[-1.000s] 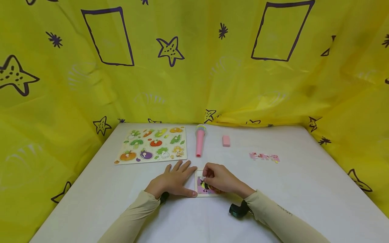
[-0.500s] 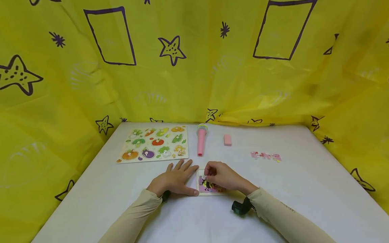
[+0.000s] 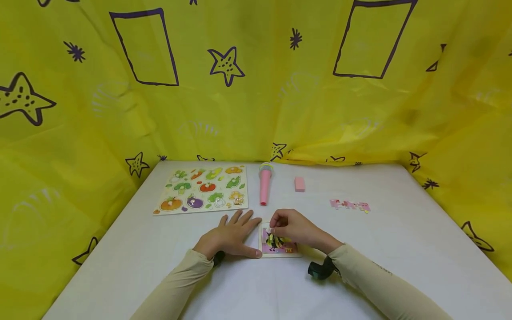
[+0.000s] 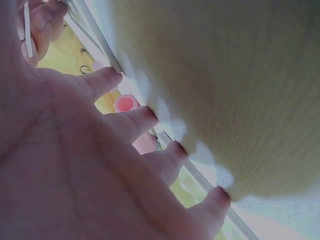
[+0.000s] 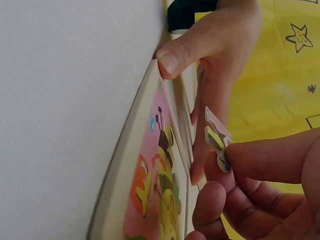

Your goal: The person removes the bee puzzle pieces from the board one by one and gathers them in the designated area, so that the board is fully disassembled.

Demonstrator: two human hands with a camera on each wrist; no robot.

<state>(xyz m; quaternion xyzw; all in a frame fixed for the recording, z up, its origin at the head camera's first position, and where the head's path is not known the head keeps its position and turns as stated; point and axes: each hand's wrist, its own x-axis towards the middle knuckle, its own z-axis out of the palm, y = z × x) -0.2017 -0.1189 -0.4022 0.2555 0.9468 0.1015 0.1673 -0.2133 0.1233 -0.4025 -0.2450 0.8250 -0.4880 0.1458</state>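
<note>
right hand (image 3: 295, 229) shifted slightly | pinches piece (image 5: 215, 137) above board (image 3: 280, 255) | left hand (image 3: 229, 238) splayed against board

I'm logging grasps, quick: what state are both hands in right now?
Left hand: open, touching the puzzle frame.
Right hand: closed, holding a puzzle piece in a pinch.

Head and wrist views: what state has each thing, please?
Puzzle frame: partly filled
Puzzle piece: held above it
Right hand: pinching that piece
Left hand: fingers spread, thumb touching puzzle frame
Vegetable board: lying flat
Microphone: lying on its side
Pink block: untouched
Loose pieces: outside puzzle frame
</note>
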